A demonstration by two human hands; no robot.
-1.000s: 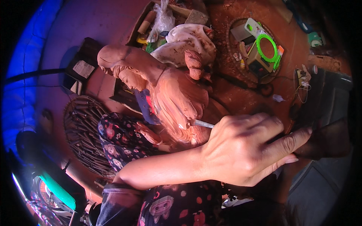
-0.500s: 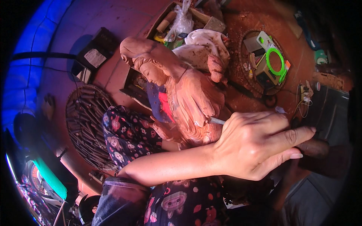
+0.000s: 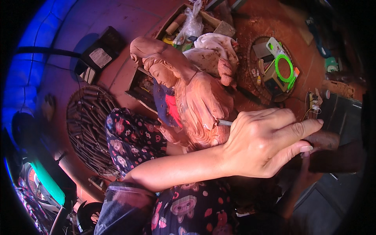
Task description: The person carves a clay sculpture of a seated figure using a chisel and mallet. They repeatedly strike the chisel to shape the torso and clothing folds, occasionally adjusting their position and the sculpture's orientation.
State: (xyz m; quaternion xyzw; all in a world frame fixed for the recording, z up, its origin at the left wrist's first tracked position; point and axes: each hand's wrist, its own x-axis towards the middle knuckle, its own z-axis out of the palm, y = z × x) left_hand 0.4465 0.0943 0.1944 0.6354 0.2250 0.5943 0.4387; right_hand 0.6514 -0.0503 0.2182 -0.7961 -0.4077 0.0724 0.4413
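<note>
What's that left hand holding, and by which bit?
The left hand holds a chisel, probably by its handle; the gripped part is hidden, but the metal blade sticks out toward the carved statue.

A head-worn fisheye looks down at the statue (image 3: pixel 203 94) from nearby

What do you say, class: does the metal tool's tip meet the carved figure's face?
No, the metal tool in the left hand has its tip at robe folds on the carved figure.
</note>
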